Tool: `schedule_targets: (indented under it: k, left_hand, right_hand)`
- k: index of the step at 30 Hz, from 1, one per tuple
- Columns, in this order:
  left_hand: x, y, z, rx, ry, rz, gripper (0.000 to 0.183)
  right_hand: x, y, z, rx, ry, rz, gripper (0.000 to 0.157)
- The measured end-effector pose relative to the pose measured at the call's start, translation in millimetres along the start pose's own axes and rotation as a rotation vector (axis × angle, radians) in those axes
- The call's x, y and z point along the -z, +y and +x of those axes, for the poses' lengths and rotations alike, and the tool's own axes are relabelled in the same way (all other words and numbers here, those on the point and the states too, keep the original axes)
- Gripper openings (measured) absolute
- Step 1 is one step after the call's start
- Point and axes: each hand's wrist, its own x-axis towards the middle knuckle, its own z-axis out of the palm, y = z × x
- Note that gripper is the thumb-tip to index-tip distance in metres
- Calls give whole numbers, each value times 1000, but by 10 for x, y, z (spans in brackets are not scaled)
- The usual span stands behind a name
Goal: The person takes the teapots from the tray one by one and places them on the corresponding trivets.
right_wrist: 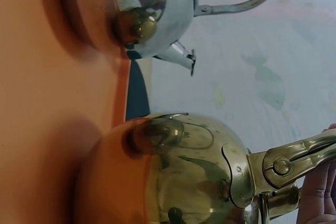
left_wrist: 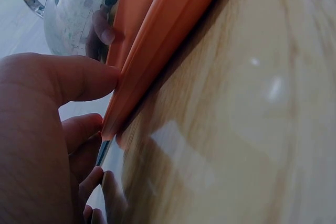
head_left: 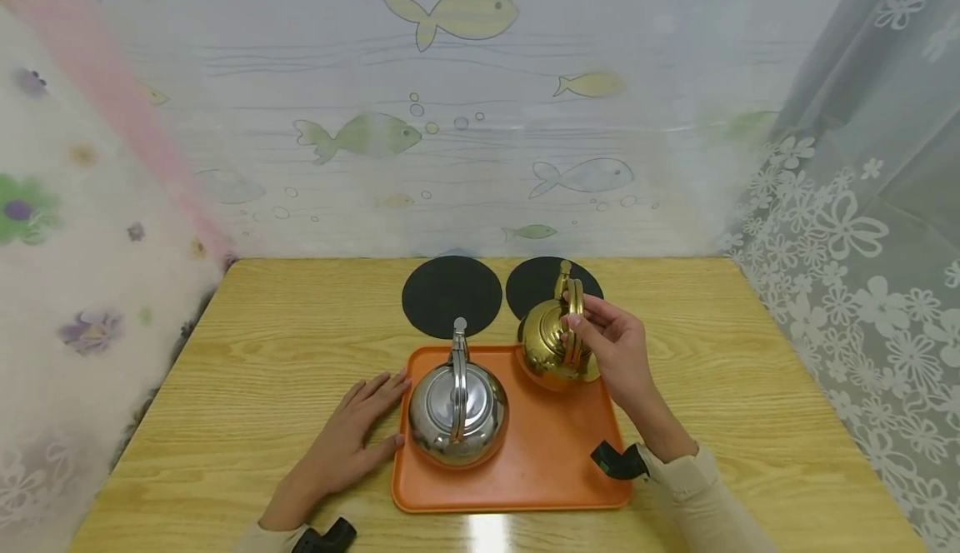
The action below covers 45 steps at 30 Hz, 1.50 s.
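My right hand (head_left: 617, 351) grips the upright handle of a gold kettle (head_left: 543, 341), which overlaps the far right part of an orange tray (head_left: 540, 461) in the head view. In the right wrist view the gold kettle (right_wrist: 194, 166) fills the lower middle, its handle meeting my palm at the edge. A silver kettle (head_left: 457, 411) stands on the tray's left half, spout pointing away. My left hand (head_left: 348, 432) lies beside the tray's left side with fingers extended. In the left wrist view, its thumb and fingertips touch the tray's rim (left_wrist: 152, 40).
Two black round mats lie at the back of the wooden table (head_left: 300, 320), the left mat (head_left: 452, 295) in full view and the right mat (head_left: 525, 282) partly behind the gold kettle. A fish-patterned curtain (head_left: 480, 161) hangs behind the table.
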Motion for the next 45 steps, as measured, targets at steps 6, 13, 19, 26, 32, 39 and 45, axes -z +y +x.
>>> schedule_targets:
  k: [6,13,19,26,32,39,45]
  left_hand:
    - [18,-2,3,-12,-6,7,66]
    - [42,8,26,-25,1,11,65]
    - [40,1,16,-17,-6,5,65]
    - [32,-10,6,-15,-6,7,66]
    - [24,-15,3,-17,-7,1,66]
    - [15,-27,6,-26,-8,10,67]
    - [17,-19,14,-20,-15,8,66]
  right_hand:
    - [-4,21,24,26,-14,0,37]
    - [-9,29,55,54,-26,-1,37]
    - [-26,20,56,29,-8,-2,36]
    - [-27,25,70,18,12,32,37]
    - [-19,24,74,15,35,43,36]
    - [-6,26,100,11,38,42,37]
    - [-3,34,129,5,43,41,37]
